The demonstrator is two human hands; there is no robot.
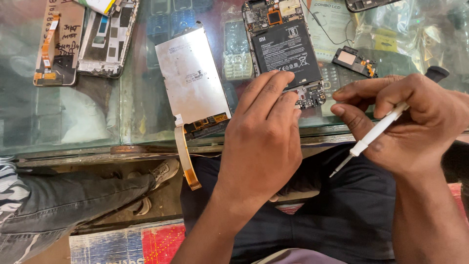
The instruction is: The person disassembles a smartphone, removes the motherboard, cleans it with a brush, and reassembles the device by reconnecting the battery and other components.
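My left hand (pixel 266 132) presses fingertips on the bottom end of the opened phone (pixel 286 49), which lies on the glass counter (pixel 58 117) near its front edge. My right hand (pixel 415 122) pinches a white screwdriver (pixel 373 134), tip hanging off the counter. A clear packet with a pale green label (pixel 337 22) sits behind. The silver screen panel (pixel 191 78) lies just left, its ribbon overhanging the edge.

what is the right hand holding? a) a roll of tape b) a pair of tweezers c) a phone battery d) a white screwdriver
d: the right hand grips a thin white screwdriver, tip pointing down and left, while the left hand rests its fingers on the opened phone.
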